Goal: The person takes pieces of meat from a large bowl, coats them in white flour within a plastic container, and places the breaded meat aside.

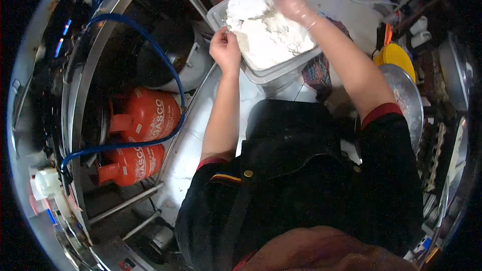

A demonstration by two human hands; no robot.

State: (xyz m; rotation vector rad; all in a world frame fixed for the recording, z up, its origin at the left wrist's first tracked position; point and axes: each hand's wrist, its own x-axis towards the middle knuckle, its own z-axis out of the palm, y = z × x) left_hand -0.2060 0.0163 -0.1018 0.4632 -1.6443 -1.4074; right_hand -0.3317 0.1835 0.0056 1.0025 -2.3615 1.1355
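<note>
A rectangular translucent plastic tub in front of me is heaped with white flour-like powder. My right hand, in a clear disposable glove dusted white, is over the far right part of the heap. Its fingers are blurred and bent, with some white stuff at the fingertips; whether they grip anything is unclear. At the tub's left rim is my left hand, bare, with thumb and fingers pinched together at the edge. Whether it grips the rim or a liner there cannot be told.
Left, under a metal-framed counter, are two red gas cylinders, a blue hose and a large metal pot. Right are a yellow container and a wide metal bowl. A patterned cloth hangs beside the tub.
</note>
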